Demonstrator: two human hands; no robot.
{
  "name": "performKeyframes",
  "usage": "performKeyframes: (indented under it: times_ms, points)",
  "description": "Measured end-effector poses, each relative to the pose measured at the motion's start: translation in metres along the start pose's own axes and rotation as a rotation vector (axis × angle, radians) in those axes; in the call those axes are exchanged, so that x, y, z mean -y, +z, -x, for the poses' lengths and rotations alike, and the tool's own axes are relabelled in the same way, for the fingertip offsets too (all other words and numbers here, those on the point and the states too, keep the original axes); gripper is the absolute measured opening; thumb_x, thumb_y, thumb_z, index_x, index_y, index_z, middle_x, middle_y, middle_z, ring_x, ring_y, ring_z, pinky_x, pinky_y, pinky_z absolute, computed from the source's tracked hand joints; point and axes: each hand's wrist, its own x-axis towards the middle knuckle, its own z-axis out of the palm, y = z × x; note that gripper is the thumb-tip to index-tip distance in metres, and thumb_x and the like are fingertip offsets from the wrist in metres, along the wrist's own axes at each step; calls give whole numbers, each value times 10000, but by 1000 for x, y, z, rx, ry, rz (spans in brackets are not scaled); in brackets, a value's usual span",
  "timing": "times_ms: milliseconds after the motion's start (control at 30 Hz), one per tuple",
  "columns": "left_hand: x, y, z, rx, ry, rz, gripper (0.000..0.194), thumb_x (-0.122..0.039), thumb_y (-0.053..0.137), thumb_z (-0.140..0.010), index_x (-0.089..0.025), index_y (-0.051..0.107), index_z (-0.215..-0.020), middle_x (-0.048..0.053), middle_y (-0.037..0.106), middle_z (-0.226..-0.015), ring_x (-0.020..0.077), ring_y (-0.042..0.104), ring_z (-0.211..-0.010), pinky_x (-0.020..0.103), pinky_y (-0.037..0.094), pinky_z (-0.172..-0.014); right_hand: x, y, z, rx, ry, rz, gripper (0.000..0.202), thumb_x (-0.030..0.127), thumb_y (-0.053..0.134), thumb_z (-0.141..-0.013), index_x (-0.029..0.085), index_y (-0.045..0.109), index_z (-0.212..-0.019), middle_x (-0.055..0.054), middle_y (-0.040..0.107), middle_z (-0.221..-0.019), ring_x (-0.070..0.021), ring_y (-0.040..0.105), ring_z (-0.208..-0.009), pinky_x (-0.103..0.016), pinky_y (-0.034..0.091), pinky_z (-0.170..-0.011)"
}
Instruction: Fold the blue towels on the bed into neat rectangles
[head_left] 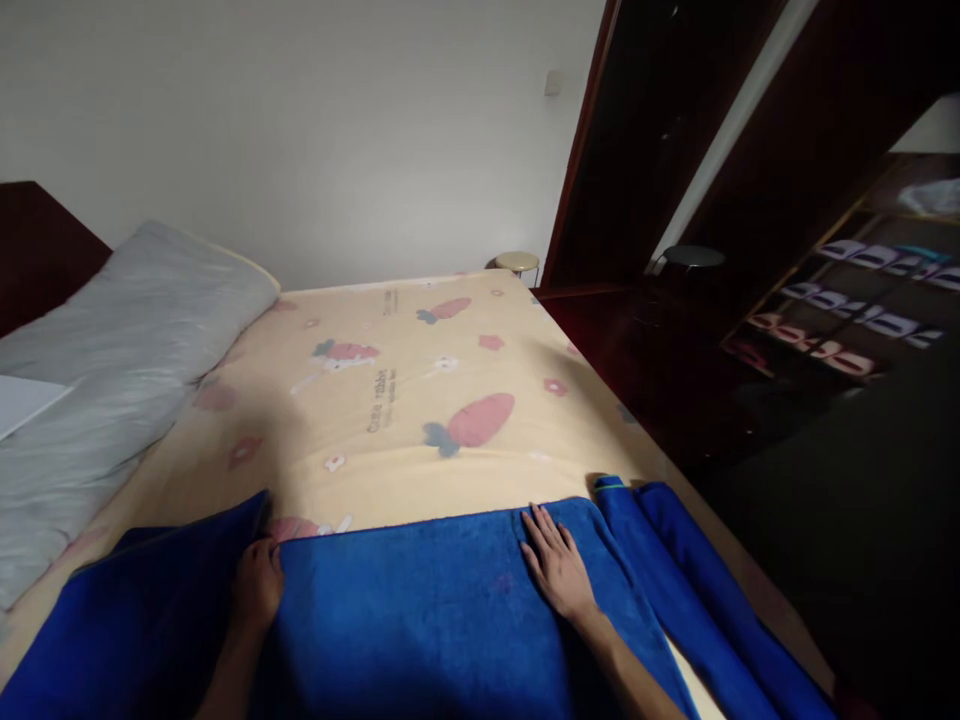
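Observation:
A large blue towel (420, 610) with a plush surface lies on the bed in front of me. My right hand (559, 565) rests flat on its right part, near the far edge, fingers stretched out. At the left, my left hand (259, 585) has its fingers curled at the raised, folded-over left part of the blue cloth (172, 590). That part is dark with shadow, and the fingertips are partly hidden. To the right of my right hand are long blue folds (697, 590) with a thin green edge at their far end.
A cream bed sheet (397, 400) printed with carrots and flowers covers the bed. Grey pillows (150, 330) lie at the left, with a white flat object (26, 400) on them. Beyond the bed stand stools (517, 262) and a rack of slippers (847, 300).

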Motion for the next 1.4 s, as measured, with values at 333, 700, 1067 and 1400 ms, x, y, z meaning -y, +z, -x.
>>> performKeyframes:
  times_ms: [333, 700, 1067, 1400]
  points:
    - [-5, -3, 1, 75, 22, -29, 398, -183, 413, -795, -133, 623, -1129, 144, 631, -1031, 298, 580, -971, 412, 470, -845, -86, -14, 8, -105, 98, 72, 587, 460, 267, -972, 125, 340, -1450, -124, 349, -1501, -212, 228, -1416, -404, 252, -1127]
    - [-14, -27, -25, 169, -72, -25, 344, -161, 382, -792, -94, 653, -993, 149, 655, -932, 276, 619, -927, 375, 480, -835, -87, -9, 4, -122, 101, 77, 584, 444, 244, -967, 95, 406, -1406, -156, 388, -1474, -233, 266, -1402, -430, 255, -1125]
    - [-235, -21, 102, 115, 654, 264, 512, -225, 270, -953, -165, 310, -1460, 81, 307, -1536, 191, 192, -1431, 375, 263, -1127, 117, 26, -20, 71, -205, -195, 536, 278, 341, -941, 179, 311, -1466, -92, 287, -1524, -226, 232, -1413, -437, 216, -1144]
    - [-61, -2, 76, 173, 31, -32, 551, -416, 222, -957, -215, 313, -1462, 99, 320, -1521, 261, 290, -1396, 533, 293, -1088, -34, 1, -5, -63, 112, -10, 580, 465, 286, -954, 136, 408, -1416, -120, 358, -1491, -237, 282, -1395, -459, 249, -1118]
